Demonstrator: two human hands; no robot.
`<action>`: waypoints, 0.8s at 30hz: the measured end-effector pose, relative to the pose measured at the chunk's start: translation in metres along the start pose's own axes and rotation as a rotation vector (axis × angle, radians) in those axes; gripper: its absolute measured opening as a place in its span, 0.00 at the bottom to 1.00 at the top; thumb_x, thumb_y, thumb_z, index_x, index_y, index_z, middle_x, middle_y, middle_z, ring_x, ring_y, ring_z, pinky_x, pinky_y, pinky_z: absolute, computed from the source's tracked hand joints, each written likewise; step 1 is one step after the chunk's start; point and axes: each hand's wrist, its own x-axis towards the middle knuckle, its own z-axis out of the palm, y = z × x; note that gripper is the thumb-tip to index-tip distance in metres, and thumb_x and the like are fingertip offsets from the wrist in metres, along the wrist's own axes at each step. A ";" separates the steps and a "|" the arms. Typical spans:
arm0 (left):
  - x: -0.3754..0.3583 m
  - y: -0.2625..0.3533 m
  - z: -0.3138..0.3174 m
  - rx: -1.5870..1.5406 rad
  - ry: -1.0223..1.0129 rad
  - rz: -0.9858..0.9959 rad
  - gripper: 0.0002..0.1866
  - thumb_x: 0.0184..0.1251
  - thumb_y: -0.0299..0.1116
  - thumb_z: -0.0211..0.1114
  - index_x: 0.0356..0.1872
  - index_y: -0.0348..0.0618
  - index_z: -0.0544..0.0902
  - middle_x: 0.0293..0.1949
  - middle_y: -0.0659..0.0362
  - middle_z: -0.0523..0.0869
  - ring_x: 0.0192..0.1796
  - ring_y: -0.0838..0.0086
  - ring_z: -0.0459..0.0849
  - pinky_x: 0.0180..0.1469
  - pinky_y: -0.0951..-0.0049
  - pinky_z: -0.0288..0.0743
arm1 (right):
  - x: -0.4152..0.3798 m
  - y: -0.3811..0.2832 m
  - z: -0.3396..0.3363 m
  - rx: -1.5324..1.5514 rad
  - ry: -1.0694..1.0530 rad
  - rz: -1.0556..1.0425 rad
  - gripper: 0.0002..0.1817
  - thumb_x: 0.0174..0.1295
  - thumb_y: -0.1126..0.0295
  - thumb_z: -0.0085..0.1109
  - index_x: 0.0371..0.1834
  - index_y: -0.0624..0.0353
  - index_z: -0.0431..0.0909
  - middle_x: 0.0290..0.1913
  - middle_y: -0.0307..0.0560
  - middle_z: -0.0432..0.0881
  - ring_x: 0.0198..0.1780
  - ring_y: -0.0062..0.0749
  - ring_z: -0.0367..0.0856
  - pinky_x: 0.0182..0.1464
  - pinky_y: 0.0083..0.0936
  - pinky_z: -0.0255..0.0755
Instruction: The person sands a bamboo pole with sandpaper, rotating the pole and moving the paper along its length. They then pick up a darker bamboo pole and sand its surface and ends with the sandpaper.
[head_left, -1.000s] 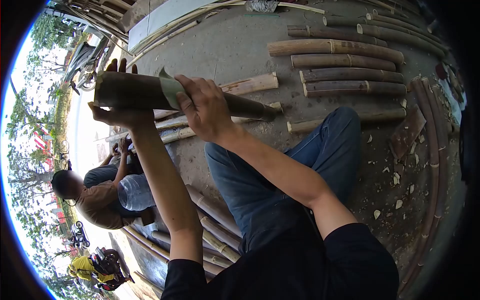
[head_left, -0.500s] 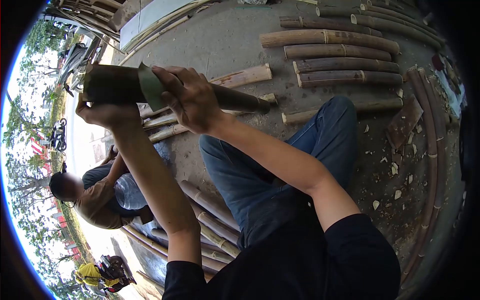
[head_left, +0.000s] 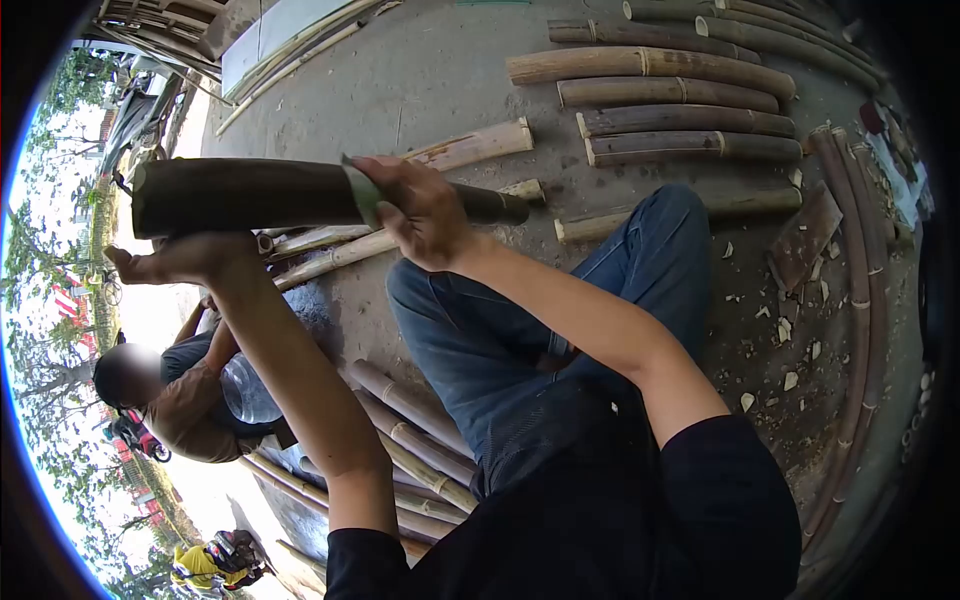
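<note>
A dark bamboo pole (head_left: pixel 260 190) is raised before me, its far end slanting down toward the floor. Under its near end is my left hand (head_left: pixel 195 258), bearing it from below; the digits that show stretch out to the left, the others are hidden behind the pole. Farther along, my right hand (head_left: pixel 422 212) is closed over the top of the pole. Between its fingers and the bamboo shows a pale green strip (head_left: pixel 363 194), bent against the pole's surface; what it is made of cannot be told.
Several bamboo poles (head_left: pixel 650 90) lie side by side on the concrete floor (head_left: pixel 440 85), with more by my legs (head_left: pixel 415 435). Wood chips (head_left: pixel 785 330) and a flat brown board (head_left: pixel 803 238) are at right. A person (head_left: pixel 190 395) sits at left beside a clear plastic container (head_left: pixel 250 385).
My right hand and the green strip have slid right along the pole, away from my left hand. The pole's near end has dropped slightly and shifted left.
</note>
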 end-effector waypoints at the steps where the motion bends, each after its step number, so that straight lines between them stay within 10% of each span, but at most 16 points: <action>1: 0.009 -0.001 -0.011 -0.002 0.004 0.003 0.36 0.75 0.64 0.47 0.53 0.38 0.85 0.47 0.51 0.88 0.50 0.59 0.87 0.60 0.55 0.80 | -0.032 0.023 -0.022 -0.037 -0.069 0.066 0.27 0.80 0.51 0.40 0.72 0.53 0.74 0.60 0.57 0.84 0.61 0.57 0.83 0.64 0.49 0.74; 6: 0.029 0.001 -0.043 0.218 -0.128 0.145 0.28 0.75 0.57 0.52 0.46 0.41 0.87 0.42 0.49 0.89 0.46 0.57 0.89 0.53 0.56 0.83 | -0.199 0.155 -0.099 -0.293 -0.197 0.558 0.24 0.80 0.58 0.36 0.65 0.60 0.77 0.54 0.60 0.82 0.56 0.60 0.79 0.63 0.47 0.70; 16: 0.019 0.015 -0.046 0.151 -0.097 0.129 0.31 0.69 0.59 0.50 0.46 0.38 0.85 0.42 0.49 0.88 0.44 0.55 0.89 0.50 0.50 0.85 | -0.061 0.097 -0.065 -0.084 0.001 0.368 0.24 0.73 0.55 0.40 0.56 0.62 0.77 0.53 0.58 0.82 0.58 0.58 0.78 0.63 0.44 0.68; 24: -0.002 0.003 -0.035 0.126 -0.096 -0.134 0.31 0.76 0.56 0.46 0.55 0.37 0.82 0.49 0.47 0.88 0.53 0.52 0.87 0.60 0.49 0.81 | -0.135 0.152 -0.136 -0.376 -0.154 0.486 0.27 0.79 0.55 0.36 0.67 0.62 0.73 0.65 0.61 0.79 0.68 0.58 0.74 0.71 0.44 0.64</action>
